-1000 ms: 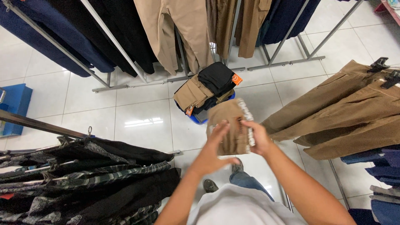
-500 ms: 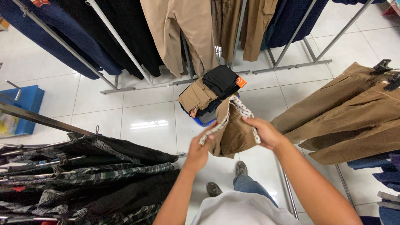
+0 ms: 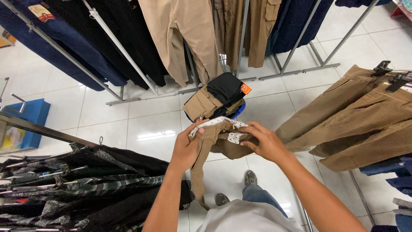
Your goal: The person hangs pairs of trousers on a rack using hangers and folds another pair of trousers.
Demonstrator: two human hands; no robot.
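Both hands hold a pair of tan trousers [image 3: 206,159] at the centre of the view: the left hand [image 3: 185,148] is closed around the waistband with its thumb on the pale dotted lining, and the right hand [image 3: 264,141] pinches the other side of the waistband with curled fingers, so the waist hangs open between them and one leg drops straight down toward the person's shoes [image 3: 251,177]. Just past the trousers at 12 o'clock sits a blue basket [image 3: 238,112] on the floor, stacked with folded tan and black garments [image 3: 216,96], nearly touching the held waistband in the view, though how far below it lies is hard to judge from this angle. Beyond that, from 10 to 1 o'clock, a metal rack [image 3: 240,38] carries hanging trousers in navy, black, beige and brown, its base rails running across the white tiled floor [image 3: 150,124]. At 3 o'clock, brown trousers on clip hangers [image 3: 365,116] reach in close to the right forearm. At 8 o'clock a rack of dark patterned clothes [image 3: 86,184] presses up against the left forearm, with its rail [image 3: 43,131] slanting from 9 o'clock. A blue box [image 3: 25,124] stands at the far 9 o'clock edge. Open floor lies between 10 and 11 o'clock, in front of the dark rack, and in a narrow strip at 6 o'clock around the shoes.
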